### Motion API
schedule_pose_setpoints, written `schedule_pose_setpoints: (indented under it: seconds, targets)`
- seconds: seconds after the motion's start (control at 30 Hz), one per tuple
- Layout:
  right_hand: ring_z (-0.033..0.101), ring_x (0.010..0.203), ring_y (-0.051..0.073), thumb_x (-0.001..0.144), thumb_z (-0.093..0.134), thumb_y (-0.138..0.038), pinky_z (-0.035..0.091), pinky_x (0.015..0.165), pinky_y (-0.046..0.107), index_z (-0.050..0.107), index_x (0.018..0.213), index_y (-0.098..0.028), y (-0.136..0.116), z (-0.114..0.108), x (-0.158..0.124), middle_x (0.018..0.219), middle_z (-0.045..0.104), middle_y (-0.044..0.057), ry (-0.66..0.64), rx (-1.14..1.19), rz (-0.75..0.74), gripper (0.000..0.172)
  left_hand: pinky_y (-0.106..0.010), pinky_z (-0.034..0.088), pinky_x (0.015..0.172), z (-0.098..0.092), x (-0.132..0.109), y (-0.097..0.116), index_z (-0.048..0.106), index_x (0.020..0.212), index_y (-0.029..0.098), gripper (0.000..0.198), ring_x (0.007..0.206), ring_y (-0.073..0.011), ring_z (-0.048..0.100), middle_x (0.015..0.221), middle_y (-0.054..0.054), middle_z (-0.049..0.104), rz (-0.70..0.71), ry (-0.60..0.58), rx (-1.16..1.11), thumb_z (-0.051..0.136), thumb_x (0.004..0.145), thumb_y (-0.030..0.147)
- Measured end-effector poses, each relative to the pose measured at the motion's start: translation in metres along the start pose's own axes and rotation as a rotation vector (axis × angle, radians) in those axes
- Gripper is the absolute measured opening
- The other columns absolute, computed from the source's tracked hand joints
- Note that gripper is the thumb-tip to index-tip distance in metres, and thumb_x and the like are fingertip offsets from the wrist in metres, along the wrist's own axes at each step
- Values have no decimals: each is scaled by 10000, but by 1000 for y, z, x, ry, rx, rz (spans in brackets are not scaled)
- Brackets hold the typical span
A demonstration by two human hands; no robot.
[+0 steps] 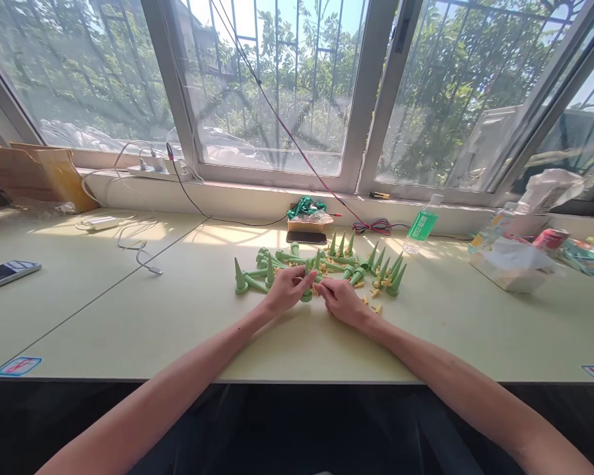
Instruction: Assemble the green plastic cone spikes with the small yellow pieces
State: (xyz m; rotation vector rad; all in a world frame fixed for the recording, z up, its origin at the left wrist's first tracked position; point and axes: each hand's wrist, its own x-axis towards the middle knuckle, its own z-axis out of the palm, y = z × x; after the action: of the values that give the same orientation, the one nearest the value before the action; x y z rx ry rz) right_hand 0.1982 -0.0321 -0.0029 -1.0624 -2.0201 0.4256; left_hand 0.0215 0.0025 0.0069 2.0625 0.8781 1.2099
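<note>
My left hand (287, 289) is closed around a green cone-shaped watering spike (305, 297), which stands point up just above or on the table. Close beside it my right hand (344, 301) is closed in a pinch at the spike's side; what its fingertips hold is too small and hidden to make out. Around both hands lie several more green spikes (270, 272), some upright, some on their sides. Small yellow valve-like pieces (376, 308) are scattered among them and to the right of my right hand. A row of upright spikes (396, 280) stands at the right.
Behind the spikes are a dark phone (306, 237) and a small box with green ties (304, 210). A bottle with a green label (422, 225) and a tissue box (512, 266) stand right. A white cable (141, 251) and another phone (7, 274) lie left.
</note>
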Motion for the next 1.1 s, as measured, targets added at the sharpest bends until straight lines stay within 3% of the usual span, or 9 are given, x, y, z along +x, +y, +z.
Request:
schedule_pose_setpoints:
  seconds: [0.23,0.57,0.7,0.87,1.1]
  targets:
    - [414,526,121,1008,354,-355,331,565,257,508,673,-188,6,2,0,572,495,-12,11,-26,-37,405,-193,306,434,0,0,1,616,688,124,422,474,-77,435,584,-1,550,8,-1,-27,584,878,500]
    - [503,563,136,1016,344,-372,373,585,257,536,662,-185,9,4,1,619,586,24,40,-38,-21,444,-190,266,410,-1,-1,6,639,689,124,419,448,-63,351,523,19,477,63,-15,34,592,871,499]
    - [494,547,131,1007,363,-365,359,576,260,519,647,-186,6,3,1,597,572,15,72,-31,-1,432,-190,330,442,0,-1,5,689,815,116,369,475,-71,376,564,11,512,58,-19,16,596,876,468]
    - [432,517,127,995,371,-362,307,534,271,488,632,-192,5,2,3,570,531,4,176,-43,32,417,-179,325,429,0,-1,8,703,985,129,314,469,-66,320,541,44,445,46,-36,44,653,841,403]
    - [354,512,125,994,370,-366,254,520,285,415,607,-201,8,1,5,544,444,-13,221,-57,60,424,-184,450,498,-1,-1,10,673,1022,145,257,561,-77,474,842,-46,635,88,-79,90,620,852,331]
